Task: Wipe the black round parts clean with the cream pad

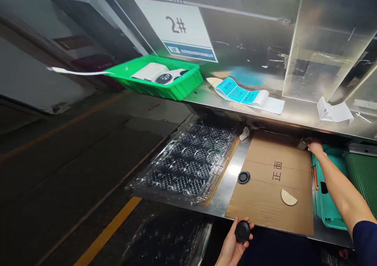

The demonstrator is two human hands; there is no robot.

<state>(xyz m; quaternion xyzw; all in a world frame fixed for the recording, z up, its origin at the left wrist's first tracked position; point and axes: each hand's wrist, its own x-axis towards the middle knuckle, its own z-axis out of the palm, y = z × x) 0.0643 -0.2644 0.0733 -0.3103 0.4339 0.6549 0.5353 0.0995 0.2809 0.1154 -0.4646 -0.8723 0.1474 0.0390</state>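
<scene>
Down at the near edge, the left hand [232,247] has its fingers closed around a round black cap [242,231], just in front of the cardboard sheet [265,195]. Far to the right, the right hand [314,145] reaches under the steel shelf [294,113] and touches something small there; I cannot tell if it grips it. On the cardboard lie a second black cap [244,177] and a pale half-disc [288,198], with a clear tray of black parts [188,160] at the left.
</scene>
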